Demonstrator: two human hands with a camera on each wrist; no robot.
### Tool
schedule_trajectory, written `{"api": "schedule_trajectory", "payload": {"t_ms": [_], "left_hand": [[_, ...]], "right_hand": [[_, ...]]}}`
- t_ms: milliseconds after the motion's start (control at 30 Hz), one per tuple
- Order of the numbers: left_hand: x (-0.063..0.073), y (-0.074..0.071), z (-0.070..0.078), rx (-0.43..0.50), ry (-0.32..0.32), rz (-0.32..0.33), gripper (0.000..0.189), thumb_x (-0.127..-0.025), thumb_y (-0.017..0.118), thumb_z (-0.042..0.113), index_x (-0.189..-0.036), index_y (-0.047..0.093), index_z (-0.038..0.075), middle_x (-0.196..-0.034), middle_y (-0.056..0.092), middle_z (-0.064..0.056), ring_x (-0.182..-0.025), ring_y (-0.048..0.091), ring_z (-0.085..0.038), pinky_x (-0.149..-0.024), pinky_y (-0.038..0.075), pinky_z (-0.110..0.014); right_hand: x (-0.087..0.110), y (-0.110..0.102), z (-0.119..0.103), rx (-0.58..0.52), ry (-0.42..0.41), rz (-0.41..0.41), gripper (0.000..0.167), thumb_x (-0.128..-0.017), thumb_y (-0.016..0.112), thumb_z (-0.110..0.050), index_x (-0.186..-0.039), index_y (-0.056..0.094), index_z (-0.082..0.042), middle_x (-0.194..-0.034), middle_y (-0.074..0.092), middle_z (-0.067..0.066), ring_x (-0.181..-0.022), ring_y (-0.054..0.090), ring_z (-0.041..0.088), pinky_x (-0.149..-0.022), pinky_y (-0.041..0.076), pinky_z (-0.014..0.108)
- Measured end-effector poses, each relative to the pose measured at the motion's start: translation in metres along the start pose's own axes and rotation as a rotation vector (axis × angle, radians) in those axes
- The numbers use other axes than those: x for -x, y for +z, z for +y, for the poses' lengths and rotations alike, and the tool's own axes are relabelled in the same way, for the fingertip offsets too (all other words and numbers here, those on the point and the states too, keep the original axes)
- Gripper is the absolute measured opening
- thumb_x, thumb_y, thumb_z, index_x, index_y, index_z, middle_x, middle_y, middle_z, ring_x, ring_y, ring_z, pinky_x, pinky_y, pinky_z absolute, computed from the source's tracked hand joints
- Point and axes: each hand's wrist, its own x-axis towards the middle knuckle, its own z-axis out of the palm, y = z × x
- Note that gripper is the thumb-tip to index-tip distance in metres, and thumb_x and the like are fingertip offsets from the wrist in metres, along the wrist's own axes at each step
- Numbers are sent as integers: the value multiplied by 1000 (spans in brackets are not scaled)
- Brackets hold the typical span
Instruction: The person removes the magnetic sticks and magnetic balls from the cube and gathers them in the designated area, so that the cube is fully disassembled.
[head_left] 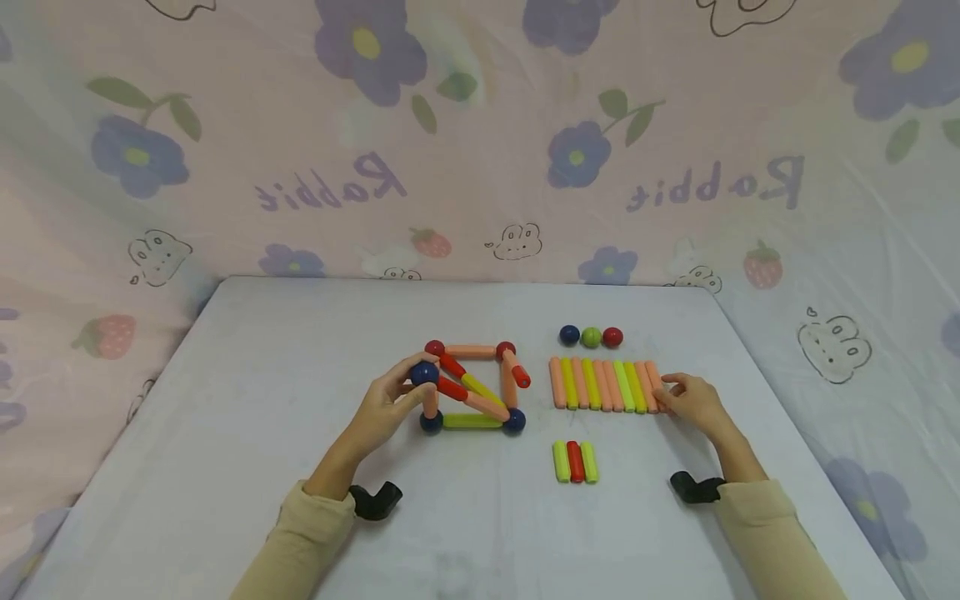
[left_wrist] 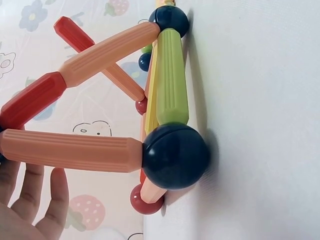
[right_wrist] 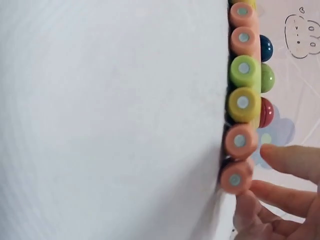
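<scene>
My left hand (head_left: 390,404) pinches a dark blue ball (head_left: 424,373) between thumb and fingers, at the raised corner of a ball-and-stick frame. From that ball a salmon stick (left_wrist: 75,151) drops to a lower blue ball (left_wrist: 176,156). A red stick (head_left: 452,388) joined to a salmon one (head_left: 486,405) slants to another blue ball (head_left: 513,421). Two red balls sit at the frame's back corners. At the right, my right hand (head_left: 693,402) touches the end salmon stick (right_wrist: 237,177) of a row; its thumb stands apart from that stick in the right wrist view.
Blue, green and red loose balls (head_left: 592,337) line up behind the row of salmon, yellow and green sticks (head_left: 597,385). Two green sticks and a red one (head_left: 575,462) lie nearer the front. A printed cloth hangs behind the white table (head_left: 480,533).
</scene>
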Motion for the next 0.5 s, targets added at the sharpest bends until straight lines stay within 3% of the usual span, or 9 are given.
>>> {"api": "schedule_trajectory", "payload": {"t_ms": [133, 267, 500], "left_hand": [[0, 0, 0, -8, 5, 2, 39, -97, 57, 15, -134, 50, 10, -144, 49, -19, -119, 48, 4, -99, 44, -16], [0, 0, 1, -4, 11, 2, 38, -96, 57, 14, -134, 50, 8, -143, 50, -19, -116, 49, 5, -98, 44, -16], [-1, 2, 0, -3, -1, 0, 38, -97, 57, 15, -133, 50, 9, -144, 49, -20, -125, 50, -25, -100, 44, -20]], "right_hand": [[4, 4, -7, -1, -70, 115, 44, -90, 64, -15, -119, 54, 16, -87, 64, 26, -77, 62, 31, -60, 44, 24], [8, 9, -22, -38, -111, 156, 40, -89, 65, -11, -118, 56, 15, -89, 62, 25, -78, 62, 29, -57, 43, 18], [14, 27, -51, -93, -230, 209, 32, -86, 69, -7, -112, 63, 10, -82, 66, 17, -70, 53, 9, -57, 42, 16]]}}
